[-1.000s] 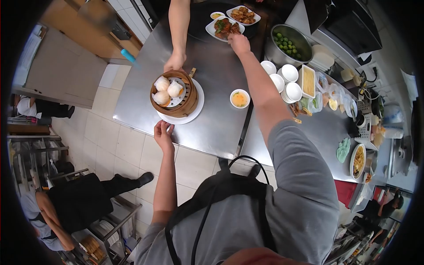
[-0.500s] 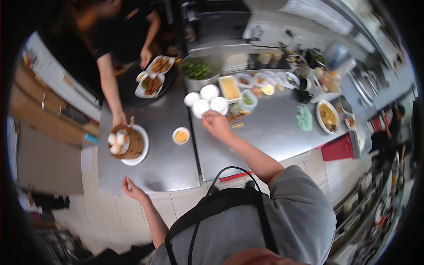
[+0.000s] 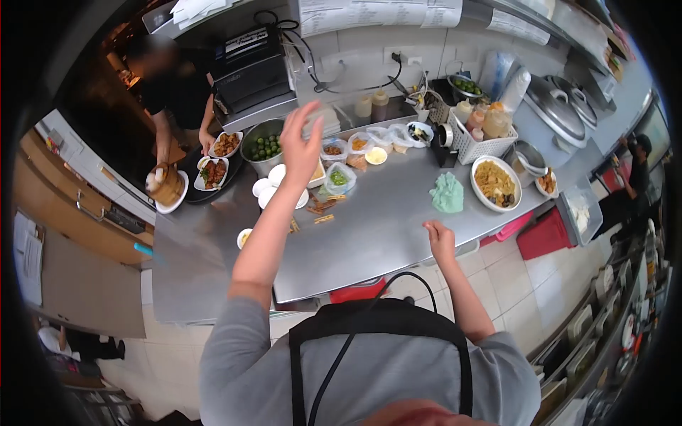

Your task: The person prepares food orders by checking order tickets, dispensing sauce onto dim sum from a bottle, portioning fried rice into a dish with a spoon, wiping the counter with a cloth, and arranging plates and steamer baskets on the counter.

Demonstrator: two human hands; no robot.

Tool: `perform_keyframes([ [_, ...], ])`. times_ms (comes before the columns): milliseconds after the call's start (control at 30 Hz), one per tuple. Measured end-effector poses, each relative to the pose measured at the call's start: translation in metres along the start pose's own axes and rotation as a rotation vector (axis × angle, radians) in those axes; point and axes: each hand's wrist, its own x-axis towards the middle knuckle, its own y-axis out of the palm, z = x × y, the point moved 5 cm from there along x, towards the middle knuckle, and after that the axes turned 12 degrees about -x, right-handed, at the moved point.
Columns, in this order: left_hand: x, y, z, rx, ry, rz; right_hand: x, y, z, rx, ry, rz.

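My left hand is raised over the counter with its fingers stretched and nothing in them. Below and behind it are white bowls, partly hidden by my forearm, and a metal pot of green limes. Near the counter's front edge, my right hand has its fingers curled, and no object shows in it. The nearest thing to it is a crumpled green cloth. A white bowl of noodles stands farther right. Wooden clothespins lie between my hands.
At the left, a co-worker's hand is at a bamboo steamer on a white plate. A black tray holds two dishes of food. Bagged ingredients line the counter's back, near a basket of sauce bottles. A red bin stands below right.
The view has swung right. My left hand has risen from the front edge to above the counter; my right hand has left the white bowls. The co-worker has moved the steamer and plate toward the tray.
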Motion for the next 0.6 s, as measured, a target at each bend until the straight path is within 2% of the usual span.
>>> perform_keyframes([
  [67, 0.031, 0.049, -0.009, 0.102, 0.135, 0.036, -0.001, -0.015, -0.037, -0.03, 0.021, -0.002],
  [200, 0.083, 0.109, -0.005, 0.084, 0.168, -0.082, 0.016, -0.036, -0.082, -0.226, -0.144, 0.046],
  [267, 0.101, 0.121, -0.001, -0.048, 0.134, -0.187, 0.032, -0.042, -0.094, -0.181, -0.29, -0.07],
  [300, 0.106, 0.125, -0.003, -0.071, 0.085, -0.21, 0.044, -0.036, -0.108, 0.021, -0.265, 0.052],
  [400, 0.119, 0.135, 0.002, -0.162, 0.056, -0.252, 0.073, -0.02, -0.119, 0.01, -0.376, 0.022],
  [433, 0.122, 0.137, 0.006, -0.152, 0.063, -0.264, 0.081, -0.013, -0.118, -0.184, -0.397, -0.002],
  [467, 0.127, 0.138, 0.013, -0.198, 0.028, -0.274, 0.085, -0.003, -0.119, -0.182, -0.412, 0.0],
  [533, 0.135, 0.142, 0.003, -0.235, 0.001, -0.286, 0.09, 0.018, -0.121, -0.403, -0.413, 0.017],
  [600, 0.133, 0.15, 0.004, -0.6, -0.281, -0.291, 0.09, 0.024, -0.125, -0.43, -0.444, -0.022],
])
